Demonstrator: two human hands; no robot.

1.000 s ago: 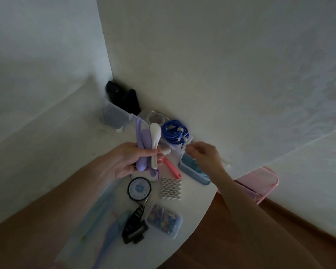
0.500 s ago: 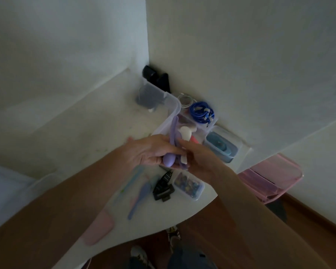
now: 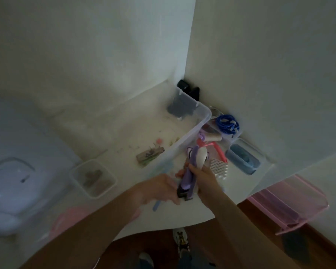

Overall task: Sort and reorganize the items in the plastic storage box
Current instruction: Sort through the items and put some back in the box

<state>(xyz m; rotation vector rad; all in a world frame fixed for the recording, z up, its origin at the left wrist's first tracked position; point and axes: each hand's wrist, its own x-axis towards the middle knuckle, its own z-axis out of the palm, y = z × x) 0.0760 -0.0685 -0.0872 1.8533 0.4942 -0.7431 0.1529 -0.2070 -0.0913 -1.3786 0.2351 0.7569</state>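
Since a moment ago the bundle of purple and white utensils [image 3: 193, 167] has passed from my left hand [image 3: 159, 188] toward my right hand [image 3: 204, 176], whose fingers now curl round its handles just beside the clear plastic storage box [image 3: 190, 133]. My left hand sits close against the bundle's lower end, too blurred for me to tell whether it grips. The box stands on the white table [image 3: 182, 216] near the wall corner, with a blue coiled cable [image 3: 227, 124] and a blue case [image 3: 242, 159] beyond it.
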